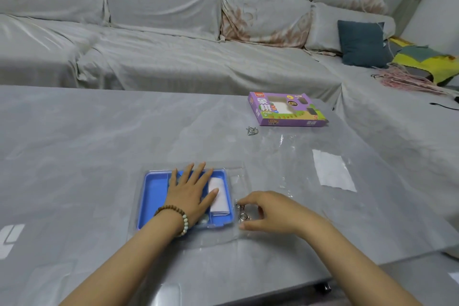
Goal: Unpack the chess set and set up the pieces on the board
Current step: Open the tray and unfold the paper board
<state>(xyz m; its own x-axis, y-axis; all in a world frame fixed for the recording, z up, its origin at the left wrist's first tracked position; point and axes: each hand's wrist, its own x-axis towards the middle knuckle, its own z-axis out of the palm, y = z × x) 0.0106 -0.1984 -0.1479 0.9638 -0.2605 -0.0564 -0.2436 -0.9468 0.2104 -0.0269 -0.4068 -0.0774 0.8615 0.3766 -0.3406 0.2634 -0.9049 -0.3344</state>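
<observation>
Blue tray point(154, 194) on grey tabletop point(74, 144) w/ left hand point(191, 191) flat on it; right hand point(270, 213) pinches metal clasp point(242, 213).

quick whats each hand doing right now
left hand: open, pressed flat on the blue tray
right hand: grip closed, pinching the small metal piece beside the tray

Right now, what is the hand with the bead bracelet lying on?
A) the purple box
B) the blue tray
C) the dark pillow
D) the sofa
B: the left hand lies flat, fingers straight, on the blue tray, while the right hand pinches a metal clasp beside it.
</observation>
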